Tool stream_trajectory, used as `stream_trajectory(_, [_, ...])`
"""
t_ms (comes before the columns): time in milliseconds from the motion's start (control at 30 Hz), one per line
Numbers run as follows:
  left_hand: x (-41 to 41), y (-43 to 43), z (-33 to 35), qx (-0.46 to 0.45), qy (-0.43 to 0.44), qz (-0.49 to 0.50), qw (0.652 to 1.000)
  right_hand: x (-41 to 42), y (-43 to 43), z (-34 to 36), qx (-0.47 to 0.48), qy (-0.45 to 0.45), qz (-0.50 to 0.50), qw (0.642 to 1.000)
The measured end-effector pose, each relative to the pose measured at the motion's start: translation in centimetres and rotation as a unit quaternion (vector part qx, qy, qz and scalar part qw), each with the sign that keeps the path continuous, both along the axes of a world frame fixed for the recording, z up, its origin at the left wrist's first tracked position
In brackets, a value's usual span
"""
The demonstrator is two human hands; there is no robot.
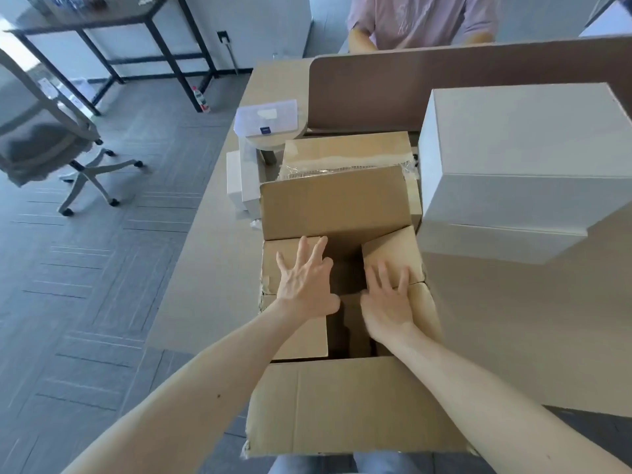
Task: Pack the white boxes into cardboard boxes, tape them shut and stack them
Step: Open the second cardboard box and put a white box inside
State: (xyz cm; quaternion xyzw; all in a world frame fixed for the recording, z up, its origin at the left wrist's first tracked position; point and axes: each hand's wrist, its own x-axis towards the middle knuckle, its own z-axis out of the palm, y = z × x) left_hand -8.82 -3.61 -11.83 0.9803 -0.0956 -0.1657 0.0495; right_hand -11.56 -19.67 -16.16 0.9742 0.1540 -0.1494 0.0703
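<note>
We pressed our left hand (304, 285) and right hand (388, 302), fingers spread flat, on the side flaps (285, 249) of the brown cardboard box (342, 405) on the beige worktop (212, 285), beside stacked white boxes (519, 172).

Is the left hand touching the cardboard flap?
Touching. The head view shows the left hand lying flat, fingers straight, on the left flap of the cardboard box, with no gap.
</note>
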Motion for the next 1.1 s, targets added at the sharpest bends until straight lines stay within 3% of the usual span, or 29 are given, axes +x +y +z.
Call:
stream_trajectory(100, [0.3,0.7,2.5,-0.041,-0.019,0.035,0.998,0.0,0.9,0.6,-0.007,-0.006,0.005,1.000])
stream_trajectory(200, [0.9,2.6,4.8,-0.021,-0.060,0.040,0.997,0.5,1.9,2.2,-0.004,-0.034,0.012,0.999])
stream_trajectory(300, [1.2,4.6,6.4,-0.024,-0.043,0.055,0.997,0.9,2.6,4.0,0.040,-0.059,-0.004,0.997])
stream_trajectory(633, [1.9,10.9,8.5,0.060,0.021,0.052,0.997,1.3,3.0,9.8,0.091,-0.042,-0.095,0.990])
stream_trajectory(833, [0.8,17.0,6.5,0.167,0.029,0.094,0.981,1.2,2.9,11.0,0.123,-0.079,-0.132,0.980])
stream_trajectory(933, [0.1,18.1,4.7,0.131,0.026,0.108,0.985,0.9,3.8,11.0,0.148,-0.096,-0.135,0.975])
stream_trajectory(1100, [-1.5,17.1,1.4,0.081,0.091,0.140,0.983,0.2,6.2,11.4,0.235,-0.101,-0.156,0.954])
